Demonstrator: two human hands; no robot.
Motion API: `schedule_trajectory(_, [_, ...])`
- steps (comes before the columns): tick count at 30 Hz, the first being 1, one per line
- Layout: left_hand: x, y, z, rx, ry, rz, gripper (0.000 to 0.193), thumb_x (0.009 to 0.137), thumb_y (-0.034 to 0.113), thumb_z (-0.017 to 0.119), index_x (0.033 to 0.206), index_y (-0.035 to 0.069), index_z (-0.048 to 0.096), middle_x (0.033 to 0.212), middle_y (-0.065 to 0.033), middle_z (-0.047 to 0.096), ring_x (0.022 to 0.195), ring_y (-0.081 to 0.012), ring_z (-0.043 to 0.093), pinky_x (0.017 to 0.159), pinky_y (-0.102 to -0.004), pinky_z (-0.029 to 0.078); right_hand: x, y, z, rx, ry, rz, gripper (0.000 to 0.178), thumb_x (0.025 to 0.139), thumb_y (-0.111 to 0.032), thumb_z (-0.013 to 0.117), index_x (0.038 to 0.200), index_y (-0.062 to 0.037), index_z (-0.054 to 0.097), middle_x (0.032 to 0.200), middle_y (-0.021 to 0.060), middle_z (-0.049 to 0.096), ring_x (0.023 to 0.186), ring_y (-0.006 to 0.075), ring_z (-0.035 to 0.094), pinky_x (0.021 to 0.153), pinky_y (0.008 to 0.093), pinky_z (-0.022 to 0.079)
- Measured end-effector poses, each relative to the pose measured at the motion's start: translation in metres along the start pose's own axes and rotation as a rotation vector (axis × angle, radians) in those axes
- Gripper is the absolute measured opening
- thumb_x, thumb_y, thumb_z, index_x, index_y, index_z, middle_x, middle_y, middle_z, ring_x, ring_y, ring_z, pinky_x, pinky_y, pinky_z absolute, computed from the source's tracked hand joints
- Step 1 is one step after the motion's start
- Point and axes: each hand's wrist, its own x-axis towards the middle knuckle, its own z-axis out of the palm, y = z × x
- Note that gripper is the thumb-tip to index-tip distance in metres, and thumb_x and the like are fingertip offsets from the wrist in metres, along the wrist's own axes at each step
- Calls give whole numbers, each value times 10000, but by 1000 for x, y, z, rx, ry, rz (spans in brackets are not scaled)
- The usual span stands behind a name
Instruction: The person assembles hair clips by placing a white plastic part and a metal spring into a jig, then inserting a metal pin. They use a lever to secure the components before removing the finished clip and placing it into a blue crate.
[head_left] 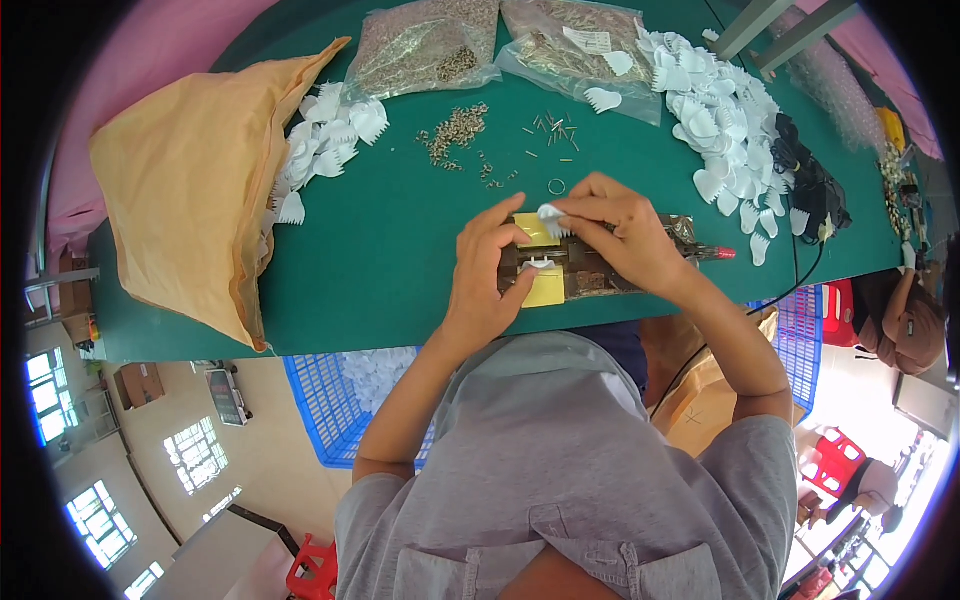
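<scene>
White toothed piece (pixel 551 214) is pinched in the right hand (pixel 632 235) over the far part of a yellow and brown block (pixel 545 290), teeth roughly facing a second white piece (pixel 540 266) nearer the left hand (pixel 481 272), whose thumb and fingers are spread apart.

The toothed piece (pixel 549 212) is white — patches (pixel 546 290) yellow, tabletop (pixel 380 240) green.

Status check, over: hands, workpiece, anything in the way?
Right hand pinches white toothed piece over fixture. Left hand open at fixture's left end. Loose pins lie beyond, apart from it.
</scene>
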Motion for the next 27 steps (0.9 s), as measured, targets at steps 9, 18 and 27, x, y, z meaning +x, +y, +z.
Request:
schedule_trajectory(9, [-1, -4, -6, -146, -149, -67, 372, 880, -75, 703, 1227, 33, 624, 1453, -146, 591, 1289, -294, 593, 1094, -395, 467, -3, -6, -1, -54, -130, -9, 216, 925, -29, 697, 1122, -35, 787, 997, 105, 733, 917, 236, 689, 818, 366, 550])
schedule_trajectory(18, [-4, -10, -2, -319, -74, -118, 356, 897, -32, 718, 1237, 49, 649, 1481, -145, 587, 1322, -280, 597, 1084, -383, 488, -5, -15, 20, 284, -48, 458, 192, 959, -51, 699, 1126, -33, 794, 1094, 118, 758, 992, 231, 708, 896, 306, 547])
schedule_trajectory(27, [-6, -3, -4, -239, -50, -202, 375, 891, 17, 760, 1257, 78, 706, 1337, -101, 660, 1201, -247, 661, 966, -337, 560, 14, -14, 10, 23, -71, 199, 194, 953, -174, 713, 1051, -24, 790, 914, 114, 729, 868, 237, 662, 745, 326, 529])
